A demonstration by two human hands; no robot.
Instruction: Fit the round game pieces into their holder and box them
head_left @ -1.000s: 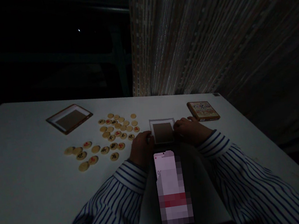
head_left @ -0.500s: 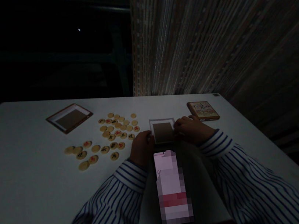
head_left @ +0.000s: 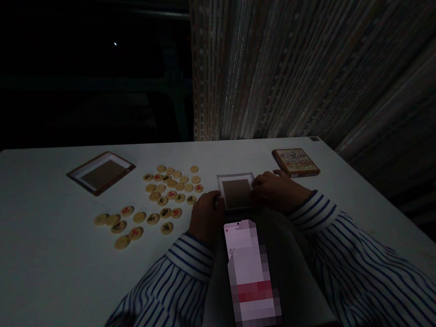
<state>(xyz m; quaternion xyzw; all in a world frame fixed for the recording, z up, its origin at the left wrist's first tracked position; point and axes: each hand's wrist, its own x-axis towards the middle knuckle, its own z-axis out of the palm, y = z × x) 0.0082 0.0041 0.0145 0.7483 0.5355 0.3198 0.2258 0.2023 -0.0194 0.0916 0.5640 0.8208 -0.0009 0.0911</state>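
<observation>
A small shallow open box (head_left: 235, 176) with a whitish rim and a brown inside lies on the table straight ahead of me. My left hand (head_left: 206, 213) is closed on its left side, the thumb at the edge. From the right, my right hand (head_left: 277, 190) grips the other side with bent fingers; the fingertips are dim and partly hidden. To the left of my left hand lie several round wooden Chinese chess pieces (head_left: 171, 195), some showing red or black characters, others blank side up. Just below the box is a lit phone (head_left: 245, 268), its screen pixelated.
The white table (head_left: 56, 283) carries another shallow open box part (head_left: 101, 173) with a brown rim at the far left. A closed printed box (head_left: 299, 161) sits beyond my right hand. Behind the table hangs a tall pleated curtain or stack of sheets (head_left: 252, 61). Surroundings are very dark.
My right hand has shifted slightly left along the box's side. The left hand, the chess pieces and the other boxes look the same.
</observation>
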